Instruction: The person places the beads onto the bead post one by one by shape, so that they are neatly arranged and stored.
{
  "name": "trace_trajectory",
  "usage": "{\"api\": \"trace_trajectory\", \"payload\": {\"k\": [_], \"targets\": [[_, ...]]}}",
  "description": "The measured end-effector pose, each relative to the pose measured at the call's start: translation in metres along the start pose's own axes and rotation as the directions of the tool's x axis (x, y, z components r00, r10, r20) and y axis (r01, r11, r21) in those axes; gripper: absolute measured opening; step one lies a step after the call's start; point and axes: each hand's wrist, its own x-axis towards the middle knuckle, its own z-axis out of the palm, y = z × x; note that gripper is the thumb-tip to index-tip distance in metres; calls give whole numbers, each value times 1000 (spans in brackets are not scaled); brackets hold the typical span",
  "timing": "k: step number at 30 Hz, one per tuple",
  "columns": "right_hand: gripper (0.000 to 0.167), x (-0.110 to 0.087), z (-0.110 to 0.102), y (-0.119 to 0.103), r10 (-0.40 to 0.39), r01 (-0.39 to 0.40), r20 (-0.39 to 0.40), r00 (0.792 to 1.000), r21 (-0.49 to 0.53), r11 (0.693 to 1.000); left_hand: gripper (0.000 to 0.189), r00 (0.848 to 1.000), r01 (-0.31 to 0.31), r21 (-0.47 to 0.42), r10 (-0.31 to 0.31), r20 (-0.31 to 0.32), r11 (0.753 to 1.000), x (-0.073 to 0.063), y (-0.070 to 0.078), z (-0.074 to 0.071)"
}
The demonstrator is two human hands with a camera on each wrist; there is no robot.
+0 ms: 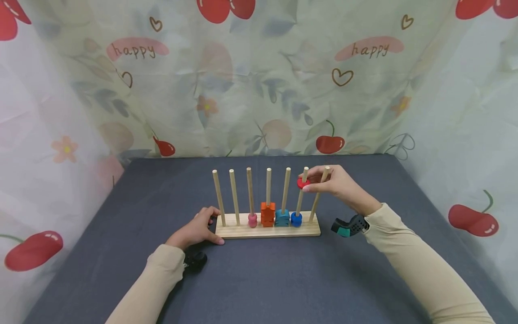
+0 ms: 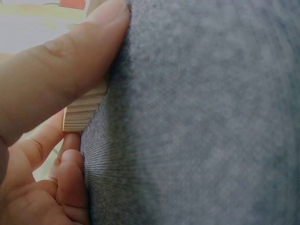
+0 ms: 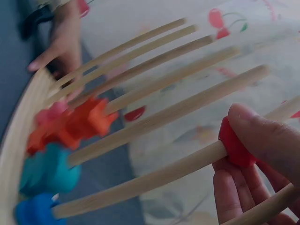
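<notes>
Now red bead high on peg, pinched in right hand

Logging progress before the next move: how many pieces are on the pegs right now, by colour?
Pink: 1
Orange: 1
Teal: 1
Blue: 1
Red: 1, high on its peg, pinched by the right hand
Total: 5

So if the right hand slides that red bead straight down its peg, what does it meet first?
Probably the dark blue round bead at the foot of that wooden peg; the shaft between it and the small red bead pinched by the right hand looks bare.
</notes>
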Motion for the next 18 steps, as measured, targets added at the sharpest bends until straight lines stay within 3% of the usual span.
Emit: {"api": "trace_trajectory", "payload": {"k": [10, 18], "targets": [[33, -7, 33, 65, 66, -65, -1, 998, -171, 983, 76, 1000, 5, 1, -5, -1, 1000, 0, 1, 0], [35, -10, 41, 80, 68, -71, -22, 997, -132, 989, 76, 1000, 10, 5, -10, -1, 1000, 0, 1, 0]]}}
